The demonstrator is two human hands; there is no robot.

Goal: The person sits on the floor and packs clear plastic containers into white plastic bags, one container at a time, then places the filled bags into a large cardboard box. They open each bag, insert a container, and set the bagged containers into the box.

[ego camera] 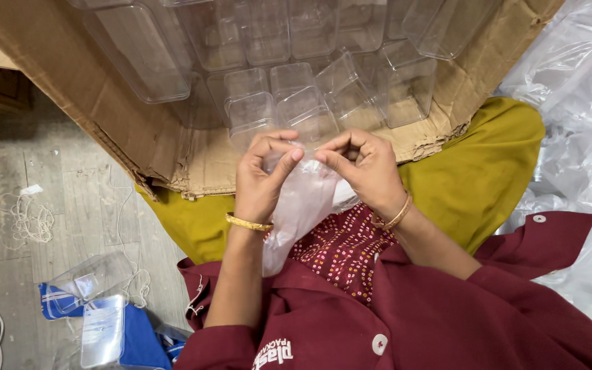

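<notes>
Over the lap, the left hand [263, 179] and right hand [364, 171] each pinch the top edge of a thin, crinkly clear plastic bag [303, 205], grips narrow. Rubbing the slippery layers apart looks best. Rigid clear plastic boxes [296, 103] fill a cardboard carton [104, 103] just beyond

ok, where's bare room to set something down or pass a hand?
Bare floor between box and string. Crowded: box full of clear containers; plastic sheeting on the right; containers and blue packs lower left. Both hands pinch a bag.
</notes>
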